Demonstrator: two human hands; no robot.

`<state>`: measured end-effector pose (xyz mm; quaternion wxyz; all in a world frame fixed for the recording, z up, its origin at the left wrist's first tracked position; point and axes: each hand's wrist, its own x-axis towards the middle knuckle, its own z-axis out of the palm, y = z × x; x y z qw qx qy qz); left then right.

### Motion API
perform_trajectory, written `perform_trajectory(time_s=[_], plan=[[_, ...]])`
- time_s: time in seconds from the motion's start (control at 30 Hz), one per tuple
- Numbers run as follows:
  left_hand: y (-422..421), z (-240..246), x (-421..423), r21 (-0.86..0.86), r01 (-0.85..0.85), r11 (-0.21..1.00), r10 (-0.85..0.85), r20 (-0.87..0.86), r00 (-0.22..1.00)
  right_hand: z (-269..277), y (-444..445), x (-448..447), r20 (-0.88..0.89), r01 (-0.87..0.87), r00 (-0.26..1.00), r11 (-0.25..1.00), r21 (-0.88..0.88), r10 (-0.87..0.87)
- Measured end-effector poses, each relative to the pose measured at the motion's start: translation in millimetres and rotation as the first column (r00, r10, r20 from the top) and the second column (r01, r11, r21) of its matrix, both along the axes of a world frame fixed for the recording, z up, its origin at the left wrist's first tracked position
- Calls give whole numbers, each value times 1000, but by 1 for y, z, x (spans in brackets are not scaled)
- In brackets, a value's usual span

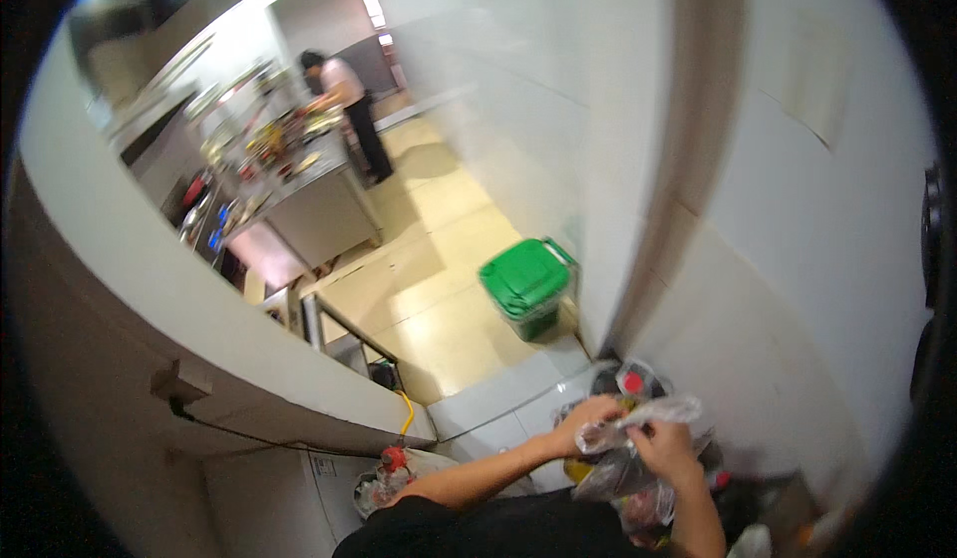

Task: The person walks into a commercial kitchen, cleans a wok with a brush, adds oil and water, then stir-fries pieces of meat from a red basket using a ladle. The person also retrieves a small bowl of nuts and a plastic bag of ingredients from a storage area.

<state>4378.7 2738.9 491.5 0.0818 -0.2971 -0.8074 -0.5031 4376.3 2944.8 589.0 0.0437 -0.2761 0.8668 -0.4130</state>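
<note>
Both of my hands grip a clear plastic bag (668, 410) low in the picture, right of the middle. My left hand (587, 425) pinches its gathered edge on the left, while my right hand (667, 450) holds it on the right. The bag hangs between them; what is inside cannot be made out. Just beyond my hands stands a clear container with a red cap (632, 383), close to the wall. More bagged goods (641, 512) lie below my right hand, partly hidden by my forearm.
A lidded green bin (525, 280) stands past the doorway against the wall. Farther back, a person (348, 102) bends over a cluttered steel counter (325, 199). On my left are a red-topped item (394, 458), a yellow hose (407, 412) and a wall socket with a cable (179, 386).
</note>
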Motion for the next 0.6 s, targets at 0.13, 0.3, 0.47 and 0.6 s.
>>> perform_trajectory(time_s=[0.13, 0.3, 0.47, 0.6], plan=[[-115, -11, 13, -8, -175, 984, 175, -31, 984, -20, -126, -39, 130, -222, 968, 974, 37, 215], [-239, 1, 35, -104, -410, 906, 415, 30, 909, -29, -268, -77, 27, -514, 850, 819, 254, 526], [-325, 2, 28, -187, -605, 774, 632, 177, 754, -13, -367, -127, -97, -659, 738, 744, 108, 668], [-386, -6, 10, -186, -747, 638, 769, 117, 628, 7, -422, -202, 0, -647, 762, 762, 28, 648]])
